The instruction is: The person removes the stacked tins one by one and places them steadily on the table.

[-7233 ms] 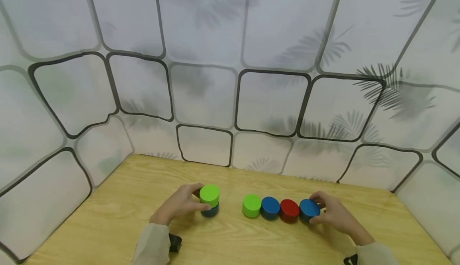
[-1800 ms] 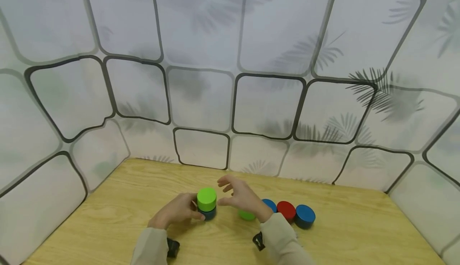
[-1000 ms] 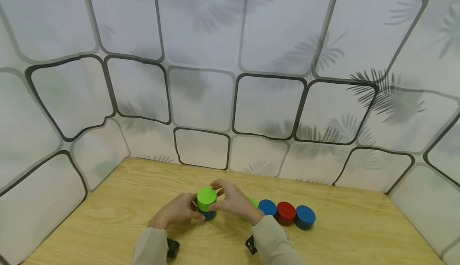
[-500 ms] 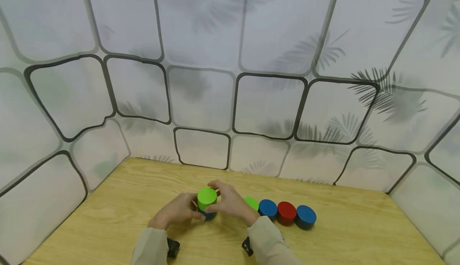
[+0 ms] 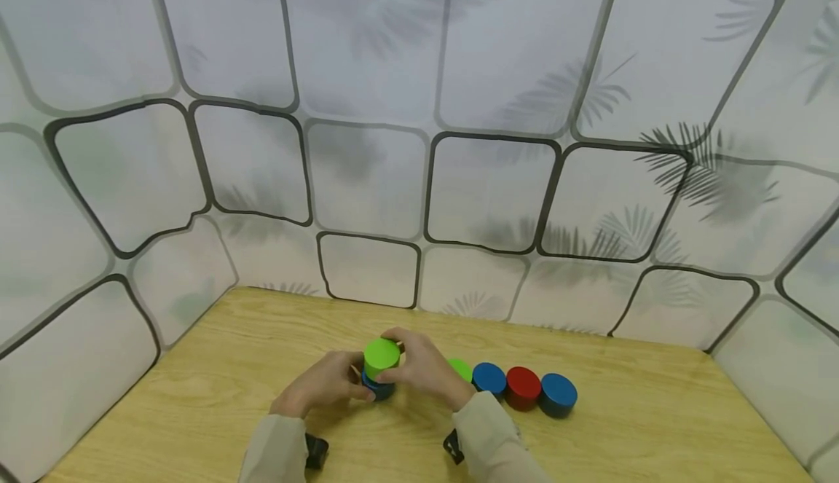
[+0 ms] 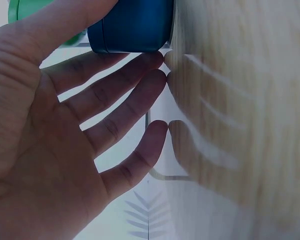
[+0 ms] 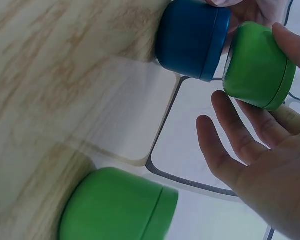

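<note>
My left hand [image 5: 328, 385] holds a blue lidded jar [image 7: 190, 40] that stands on the table, thumb on one side and fingers on the other. Its remaining fingertips touch the wood in the left wrist view. Just above that jar, my right hand [image 5: 426, 366] pinches a green lidded jar [image 5: 381, 355] between thumb and fingers. A narrow gap shows between the two jars in the right wrist view, and the green one leans slightly there. Its lower side is partly hidden by my right thumb in the head view.
To the right runs a row: a second green jar [image 5: 461, 369] partly behind my right hand, a blue jar [image 5: 489, 379], a red jar [image 5: 523, 388] and another blue jar [image 5: 558, 395]. A patterned curtain [image 5: 367, 177] encloses the wooden table [image 5: 275, 323] behind.
My right hand left the rightmost blue jar, came across to the stack and took hold of its green jar, now raised slightly off the blue one. My left hand now grips the lower blue jar.
</note>
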The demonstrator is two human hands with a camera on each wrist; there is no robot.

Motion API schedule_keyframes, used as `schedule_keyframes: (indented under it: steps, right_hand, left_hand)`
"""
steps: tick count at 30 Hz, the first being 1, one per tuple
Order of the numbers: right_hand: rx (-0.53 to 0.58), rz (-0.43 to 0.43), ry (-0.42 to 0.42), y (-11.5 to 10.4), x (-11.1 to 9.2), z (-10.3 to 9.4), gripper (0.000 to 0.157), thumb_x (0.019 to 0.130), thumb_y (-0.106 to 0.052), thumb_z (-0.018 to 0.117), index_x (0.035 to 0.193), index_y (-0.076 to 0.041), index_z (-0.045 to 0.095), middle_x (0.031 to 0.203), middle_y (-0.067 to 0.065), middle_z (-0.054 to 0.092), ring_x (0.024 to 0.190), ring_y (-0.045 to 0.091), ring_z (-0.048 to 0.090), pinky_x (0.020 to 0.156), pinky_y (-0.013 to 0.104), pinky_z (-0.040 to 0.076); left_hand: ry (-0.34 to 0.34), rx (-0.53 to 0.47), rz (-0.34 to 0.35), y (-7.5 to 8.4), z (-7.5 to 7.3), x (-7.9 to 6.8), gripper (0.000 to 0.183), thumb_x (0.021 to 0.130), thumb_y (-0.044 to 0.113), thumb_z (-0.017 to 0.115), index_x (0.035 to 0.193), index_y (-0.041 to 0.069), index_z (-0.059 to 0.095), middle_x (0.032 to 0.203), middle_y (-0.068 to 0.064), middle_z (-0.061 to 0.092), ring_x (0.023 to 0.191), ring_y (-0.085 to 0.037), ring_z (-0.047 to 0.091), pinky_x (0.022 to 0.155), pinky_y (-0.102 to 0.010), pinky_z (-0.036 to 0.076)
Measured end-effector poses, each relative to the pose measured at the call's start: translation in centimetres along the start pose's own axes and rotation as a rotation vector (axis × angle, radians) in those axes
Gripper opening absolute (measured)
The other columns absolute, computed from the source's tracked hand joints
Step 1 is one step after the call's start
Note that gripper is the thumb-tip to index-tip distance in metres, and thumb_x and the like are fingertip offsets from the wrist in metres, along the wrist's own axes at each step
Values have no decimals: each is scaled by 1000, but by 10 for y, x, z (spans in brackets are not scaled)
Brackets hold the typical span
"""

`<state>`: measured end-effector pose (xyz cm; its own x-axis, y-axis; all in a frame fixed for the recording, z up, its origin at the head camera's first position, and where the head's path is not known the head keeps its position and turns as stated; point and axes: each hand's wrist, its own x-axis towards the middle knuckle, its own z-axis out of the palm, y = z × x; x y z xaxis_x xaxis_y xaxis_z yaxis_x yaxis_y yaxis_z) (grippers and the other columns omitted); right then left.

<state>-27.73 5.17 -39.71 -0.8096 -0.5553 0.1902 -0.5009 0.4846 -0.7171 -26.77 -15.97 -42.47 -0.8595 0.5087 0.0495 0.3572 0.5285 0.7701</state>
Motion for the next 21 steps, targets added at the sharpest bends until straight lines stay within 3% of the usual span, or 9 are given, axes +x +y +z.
schedule_keyframes:
  steps: [8,12,18,21]
  right_hand:
    - [-21,-22,23,0,-5,-11,56,83,-10,85,130,6,59,122,15,64,104,31,60,86,43,52]
    - [-9,-24,28,2,-7,-17,54,85,-9,84,131,6,59,121,14,64,102,28,59,84,41,51]
    - [-7,-24,47,6,-9,-25,54,84,-8,84,130,6,59,120,13,65,102,28,59,85,47,52]
    - [-31,-12,51,7,-11,-29,56,83,-10,85,130,6,59,120,13,64,103,30,59,84,44,51]
  left_hand:
    - [-5,8,-19,0,1,1,45,85,10,83,123,-7,65,105,-9,70,89,-24,66,78,-46,56]
    - [-7,-1,-48,1,1,1,48,85,10,83,125,-8,64,107,-9,70,90,-25,66,78,-46,56]
    - [1,5,-62,3,1,1,49,84,9,84,125,-9,64,107,-10,70,91,-25,65,78,-46,55]
    - [6,6,-62,4,1,1,49,84,9,84,125,-9,64,108,-11,70,91,-25,65,79,-47,55]
